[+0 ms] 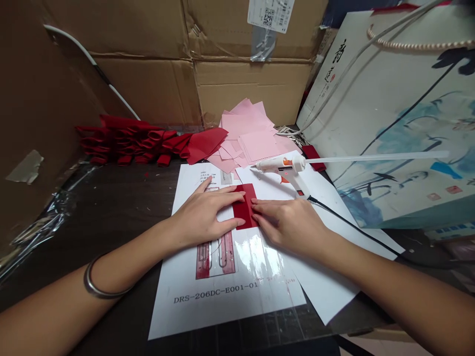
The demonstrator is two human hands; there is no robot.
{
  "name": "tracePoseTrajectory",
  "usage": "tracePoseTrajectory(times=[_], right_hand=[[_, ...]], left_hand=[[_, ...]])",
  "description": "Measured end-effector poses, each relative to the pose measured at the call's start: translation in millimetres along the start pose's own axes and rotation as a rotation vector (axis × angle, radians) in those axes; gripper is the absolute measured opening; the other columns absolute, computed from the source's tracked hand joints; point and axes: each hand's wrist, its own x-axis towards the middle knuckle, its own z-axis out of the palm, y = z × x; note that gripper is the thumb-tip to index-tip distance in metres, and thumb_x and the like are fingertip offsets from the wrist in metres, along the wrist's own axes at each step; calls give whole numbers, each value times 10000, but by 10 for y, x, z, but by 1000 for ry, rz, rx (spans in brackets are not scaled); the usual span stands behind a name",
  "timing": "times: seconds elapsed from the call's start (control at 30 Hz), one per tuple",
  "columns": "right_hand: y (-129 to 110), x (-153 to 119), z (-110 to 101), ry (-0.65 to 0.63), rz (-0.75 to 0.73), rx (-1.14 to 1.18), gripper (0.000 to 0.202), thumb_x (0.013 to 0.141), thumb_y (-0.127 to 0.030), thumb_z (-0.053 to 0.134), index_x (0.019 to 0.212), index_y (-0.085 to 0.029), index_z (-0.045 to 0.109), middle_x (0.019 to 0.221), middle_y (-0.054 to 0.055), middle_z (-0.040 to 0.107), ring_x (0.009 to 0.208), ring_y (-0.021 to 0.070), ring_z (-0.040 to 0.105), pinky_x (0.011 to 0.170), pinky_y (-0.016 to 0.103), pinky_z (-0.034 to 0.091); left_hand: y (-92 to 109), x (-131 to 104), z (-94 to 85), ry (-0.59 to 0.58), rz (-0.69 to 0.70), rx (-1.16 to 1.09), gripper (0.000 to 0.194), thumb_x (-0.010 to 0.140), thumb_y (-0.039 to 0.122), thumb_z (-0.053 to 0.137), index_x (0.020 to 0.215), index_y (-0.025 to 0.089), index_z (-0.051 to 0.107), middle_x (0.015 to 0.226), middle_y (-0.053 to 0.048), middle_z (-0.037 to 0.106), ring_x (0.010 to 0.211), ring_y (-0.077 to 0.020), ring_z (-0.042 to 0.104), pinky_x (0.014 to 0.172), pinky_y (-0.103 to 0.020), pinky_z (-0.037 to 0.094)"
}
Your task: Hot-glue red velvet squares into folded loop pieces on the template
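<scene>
A small red fabric piece (pixel 245 210) lies on a printed white sheet (pixel 237 301). My left hand (pixel 208 212) rests on the sheet with its fingers spread; two fingertips press on the red piece's left part. From the right, my right hand (pixel 289 220) has its fingers together at the red piece's right edge, pinching or pressing it. Just behind my right hand is a white glue gun (pixel 285 165) with a long clear glue stick in its back, its nozzle toward the left.
Folded red pieces (pixel 129 143) are heaped at the back left, beside a pile of pink squares (pixel 248 128). Metal clips (pixel 295 133) lie behind the glue gun. Cardboard boxes (pixel 148 89) and a large paper bag (pixel 408 128) border the table. A black cord (pixel 356 227) runs right.
</scene>
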Motion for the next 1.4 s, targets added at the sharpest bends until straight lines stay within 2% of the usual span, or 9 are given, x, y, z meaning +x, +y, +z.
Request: tracePoseTrajectory(times=[0.3, 0.63, 0.87, 1.07, 1.4], right_hand=[[11, 2, 0, -9, 3, -1, 270, 894, -280, 514, 993, -228, 761, 865, 22, 771, 809, 218, 724, 696, 346, 524], [12, -1, -11, -24, -5, 15, 273, 896, -275, 508, 1002, -228, 755, 907, 24, 775, 818, 220, 726, 727, 357, 539], [38, 4, -6, 142, -18, 79, 302, 888, -221, 495, 1068, -236, 737, 1059, 11, 757, 929, 201, 721, 766, 346, 559], [25, 17, 5, 1, 3, 49, 302, 902, -278, 509, 1085, -229, 744, 1055, 20, 759, 896, 228, 728, 766, 379, 562], [38, 14, -3, -38, 63, -3, 323, 914, -337, 498, 1123, -253, 729, 1017, 22, 767, 854, 240, 728, 757, 395, 547]], left_hand=[[-2, 1, -22, -30, -14, -21, 462, 885, 433, 600, 1306, 249, 559, 1341, -74, 611, 1329, -281, 489, 1166, -612, 154], [-14, -17, -56, -61, -34, -32, 489, 892, 496, 578, 1323, 267, 548, 1348, -72, 607, 1325, -296, 491, 1159, -655, 37], [-31, -16, -44, -54, -20, -50, 509, 894, 495, 575, 1347, 267, 527, 1350, -78, 605, 1326, -289, 491, 1163, -644, 20], [-9, -9, -66, -81, -48, -62, 509, 889, 496, 586, 1340, 266, 532, 1369, -79, 587, 1346, -282, 469, 1167, -635, 19], [14, 9, -110, -128, -67, -63, 529, 889, 487, 589, 1372, 290, 502, 1416, -94, 534, 1369, -292, 435, 1151, -655, 23]])
